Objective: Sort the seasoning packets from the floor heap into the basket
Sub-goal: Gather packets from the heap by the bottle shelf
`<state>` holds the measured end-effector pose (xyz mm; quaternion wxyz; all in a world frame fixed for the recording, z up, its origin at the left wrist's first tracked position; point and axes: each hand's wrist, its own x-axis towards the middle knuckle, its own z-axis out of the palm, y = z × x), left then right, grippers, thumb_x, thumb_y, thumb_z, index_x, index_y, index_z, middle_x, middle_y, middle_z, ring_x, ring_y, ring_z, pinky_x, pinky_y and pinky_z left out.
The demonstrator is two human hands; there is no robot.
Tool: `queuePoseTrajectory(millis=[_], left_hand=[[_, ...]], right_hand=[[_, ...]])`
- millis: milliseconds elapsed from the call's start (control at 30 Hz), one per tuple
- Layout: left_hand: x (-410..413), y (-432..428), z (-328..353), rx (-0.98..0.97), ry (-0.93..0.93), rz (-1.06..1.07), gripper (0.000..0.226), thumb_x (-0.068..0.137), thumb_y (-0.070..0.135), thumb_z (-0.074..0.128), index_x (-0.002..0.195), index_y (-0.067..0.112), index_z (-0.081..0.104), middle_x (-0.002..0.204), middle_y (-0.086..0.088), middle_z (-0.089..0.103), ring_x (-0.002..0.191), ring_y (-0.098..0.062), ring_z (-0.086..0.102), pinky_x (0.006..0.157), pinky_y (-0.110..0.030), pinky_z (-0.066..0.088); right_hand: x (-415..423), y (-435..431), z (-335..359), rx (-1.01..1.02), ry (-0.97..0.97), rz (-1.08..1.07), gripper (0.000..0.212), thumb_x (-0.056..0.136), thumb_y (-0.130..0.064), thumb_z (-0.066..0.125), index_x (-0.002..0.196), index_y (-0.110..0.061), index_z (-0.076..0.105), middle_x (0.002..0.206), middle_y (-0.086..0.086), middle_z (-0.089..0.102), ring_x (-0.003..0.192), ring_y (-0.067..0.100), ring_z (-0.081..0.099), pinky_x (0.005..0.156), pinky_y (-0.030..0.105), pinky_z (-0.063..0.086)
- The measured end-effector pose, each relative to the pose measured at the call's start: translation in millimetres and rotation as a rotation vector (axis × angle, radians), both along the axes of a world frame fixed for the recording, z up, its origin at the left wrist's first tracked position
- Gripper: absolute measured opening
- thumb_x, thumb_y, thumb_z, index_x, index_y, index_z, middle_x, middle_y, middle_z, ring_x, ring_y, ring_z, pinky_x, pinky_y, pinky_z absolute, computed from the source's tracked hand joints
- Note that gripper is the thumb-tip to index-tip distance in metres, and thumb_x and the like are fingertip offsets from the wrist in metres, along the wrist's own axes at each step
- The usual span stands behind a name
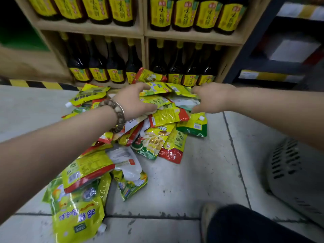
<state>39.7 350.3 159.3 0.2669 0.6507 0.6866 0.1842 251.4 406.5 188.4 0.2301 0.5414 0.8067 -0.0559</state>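
A heap of yellow, green and red seasoning packets [154, 137] sprawls over the tiled floor from the shelf's foot toward me. My left hand [133, 100], with a bead bracelet on its wrist, grips the left side of a bunch of yellow packets [157, 95] at the far end of the heap. My right hand [212, 99] holds the same bunch from the right, thumb under and fingers over it. The grey slotted basket [287, 172] stands on the floor at the right edge, apart from the heap.
A wooden shelf [143, 35] full of dark sauce bottles with yellow labels stands right behind the heap. A yellow-black striped strip [35, 84] runs along its base. My knee in dark trousers [245, 225] is at the bottom right. Bare floor tiles lie between heap and basket.
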Motion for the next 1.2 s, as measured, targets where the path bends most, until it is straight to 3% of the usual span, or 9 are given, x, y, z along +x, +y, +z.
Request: queuePoseTrajectory(millis=[200,300,467,633,800,933,1033,1133,1200], left_hand=[[-19,9,-63,-0.023,-0.074,0.134,0.061,0.080,0.040,0.070,0.133,0.019,0.049,0.133,-0.002,0.054,0.121,-0.022,0.052,0.091,-0.032,0.045],[-26,10,-86,-0.026,-0.089,0.183,0.050,0.082,0.035,0.069,0.127,0.019,0.054,0.130,-0.002,0.056,0.117,-0.021,0.055,0.089,-0.027,0.045],[-38,9,-110,-0.059,-0.090,0.179,0.037,0.085,0.027,0.067,0.120,0.020,0.059,0.125,0.001,0.058,0.109,-0.017,0.058,0.082,-0.022,0.043],[-37,-3,-128,-0.072,-0.191,0.235,0.028,0.086,0.017,0.064,0.115,0.019,0.062,0.106,0.008,0.056,0.100,-0.011,0.059,0.077,-0.023,0.045],[-37,-14,-138,-0.025,-0.302,0.299,0.024,0.088,0.010,0.060,0.111,0.017,0.063,0.105,0.007,0.058,0.087,-0.008,0.062,0.072,-0.020,0.050],[-42,-17,-145,0.014,-0.443,0.359,0.018,0.083,0.013,0.065,0.097,0.023,0.061,0.100,0.002,0.062,0.085,-0.012,0.063,0.079,-0.026,0.052],[-46,-19,-149,0.065,-0.559,0.428,0.018,0.083,0.008,0.065,0.092,0.023,0.061,0.097,-0.002,0.067,0.089,-0.020,0.065,0.073,-0.021,0.053],[-49,-18,-147,0.097,-0.690,0.475,0.020,0.086,0.005,0.063,0.096,0.021,0.059,0.092,0.001,0.066,0.081,-0.017,0.063,0.061,-0.014,0.050],[-51,-16,-143,0.129,-0.778,0.491,0.026,0.080,0.016,0.068,0.103,0.021,0.058,0.093,0.002,0.065,0.080,-0.017,0.062,0.062,-0.020,0.053]], right_hand=[[-33,39,-78,0.011,0.110,0.008,0.074,0.086,-0.046,0.061,0.146,-0.018,0.027,0.137,0.014,0.044,0.121,0.033,0.046,0.078,0.034,0.042],[-54,60,-113,0.045,0.227,0.037,0.092,0.081,-0.050,0.066,0.151,-0.024,0.012,0.152,0.014,0.025,0.134,0.034,0.035,0.094,0.044,0.041],[-89,97,-175,0.019,0.332,0.044,0.107,0.074,-0.055,0.070,0.151,-0.031,-0.001,0.159,0.012,-0.003,0.146,0.034,0.003,0.113,0.062,0.012],[-89,111,-224,0.178,0.344,0.199,0.078,0.087,-0.025,0.064,0.150,-0.029,0.019,0.160,0.009,0.005,0.146,0.033,0.003,0.114,0.058,0.003],[-98,115,-232,0.223,0.494,0.339,0.079,0.083,0.005,0.056,0.149,-0.028,0.026,0.158,0.008,0.016,0.146,0.029,0.010,0.117,0.050,0.002],[-100,109,-227,0.204,0.789,0.234,0.059,0.087,0.003,0.051,0.140,-0.024,0.045,0.148,0.005,0.041,0.142,0.027,0.028,0.117,0.048,0.010],[-97,93,-205,0.244,1.260,0.022,0.033,0.092,-0.022,0.051,0.122,-0.013,0.061,0.114,-0.002,0.066,0.104,0.001,0.056,0.099,0.027,0.043],[-95,78,-169,0.323,1.573,-0.210,0.014,0.092,-0.023,0.053,0.106,-0.023,0.048,0.098,-0.021,0.052,0.084,-0.024,0.049,0.083,0.003,0.036],[-94,80,-148,0.364,1.621,-0.338,0.020,0.089,-0.028,0.057,0.098,-0.028,0.040,0.100,-0.016,0.051,0.094,-0.015,0.052,0.090,0.007,0.038]])
